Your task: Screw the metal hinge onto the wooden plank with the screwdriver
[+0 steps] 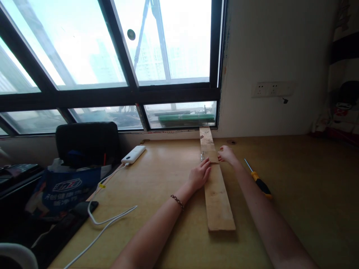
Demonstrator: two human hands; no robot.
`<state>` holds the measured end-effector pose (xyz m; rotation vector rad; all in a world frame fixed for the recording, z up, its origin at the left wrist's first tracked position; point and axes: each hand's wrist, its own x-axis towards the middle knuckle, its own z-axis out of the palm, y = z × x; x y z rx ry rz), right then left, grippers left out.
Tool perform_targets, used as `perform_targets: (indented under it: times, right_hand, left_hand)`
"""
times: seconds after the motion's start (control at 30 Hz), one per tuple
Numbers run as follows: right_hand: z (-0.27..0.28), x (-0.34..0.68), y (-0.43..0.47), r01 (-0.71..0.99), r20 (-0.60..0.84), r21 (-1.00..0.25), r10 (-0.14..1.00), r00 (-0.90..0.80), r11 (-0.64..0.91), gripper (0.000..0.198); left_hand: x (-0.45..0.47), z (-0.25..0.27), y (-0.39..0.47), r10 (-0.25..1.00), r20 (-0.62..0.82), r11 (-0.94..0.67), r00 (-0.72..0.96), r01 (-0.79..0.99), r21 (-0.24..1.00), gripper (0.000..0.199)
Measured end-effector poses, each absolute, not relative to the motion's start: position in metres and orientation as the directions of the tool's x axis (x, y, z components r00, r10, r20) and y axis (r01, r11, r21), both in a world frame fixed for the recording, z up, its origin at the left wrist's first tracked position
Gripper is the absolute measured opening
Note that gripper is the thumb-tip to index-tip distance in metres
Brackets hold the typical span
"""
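A long pale wooden board (220,201) lies lengthwise on the table, its far end by the window. Across its middle rests a short, thin brown piece (211,156), possibly wood or card, with a curled near edge. At that piece's left side is a small metal part (202,156), too small to name. My left hand (199,175) lies on the board with fingers stretched out, their tips at the piece's near edge. By the piece's right edge, my right hand (226,154) has its fingers curled together; what they hold, if anything, is hidden.
A yellow-and-black screwdriver (258,180) lies right of my right forearm. At the table's left edge sits a white power bank (134,154) with a white cable (112,219). A black chair (86,140) and a blue bag (67,186) stand left of the table (165,160).
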<state>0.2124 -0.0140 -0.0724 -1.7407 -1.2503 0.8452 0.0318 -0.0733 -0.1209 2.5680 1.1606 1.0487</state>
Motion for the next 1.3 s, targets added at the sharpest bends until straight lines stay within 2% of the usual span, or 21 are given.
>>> perform_targets:
  times: [0.13,0.27,0.63,0.83,0.97,1.2,1.3]
  right_hand:
    - [-0.066,0.213,-0.017,0.387,-0.161,-0.884,0.949,0.271,-0.261,0.043]
    - [-0.059,0.213,-0.02,0.376,-0.201,-0.881,0.946,0.253,-0.288,0.044]
    - [-0.058,0.209,-0.017,0.431,-0.085,-0.875,0.945,0.315,-0.222,0.042]
    - [-0.029,0.192,-0.037,0.234,-0.029,-0.966,0.95,0.311,-0.106,0.033]
    - [-0.018,0.175,-0.048,0.087,-0.001,-0.996,0.979,0.204,-0.02,0.03]
    - [-0.042,0.157,-0.045,-0.039,0.114,-0.993,0.979,-0.17,0.109,0.042]
    - [-0.05,0.156,-0.038,-0.063,0.158,-0.987,0.965,-0.211,0.147,0.044]
  left_hand:
    - [0.032,-0.122,-0.072,0.703,0.546,-0.694,0.455,0.606,0.389,0.039]
    - [0.032,-0.123,-0.071,0.695,0.557,-0.703,0.454,0.591,0.396,0.038]
    - [0.032,-0.125,-0.07,0.698,0.586,-0.703,0.412,0.551,0.45,0.039]
    - [0.034,-0.129,-0.069,0.711,0.635,-0.685,0.301,0.502,0.529,0.043]
    - [0.036,-0.124,-0.072,0.792,0.593,-0.581,0.147,0.482,0.656,0.044]
    - [0.038,-0.121,-0.066,0.855,0.508,-0.46,-0.106,0.299,0.836,0.046]
    - [0.039,-0.125,-0.063,0.887,0.436,-0.407,-0.151,0.191,0.893,0.046]
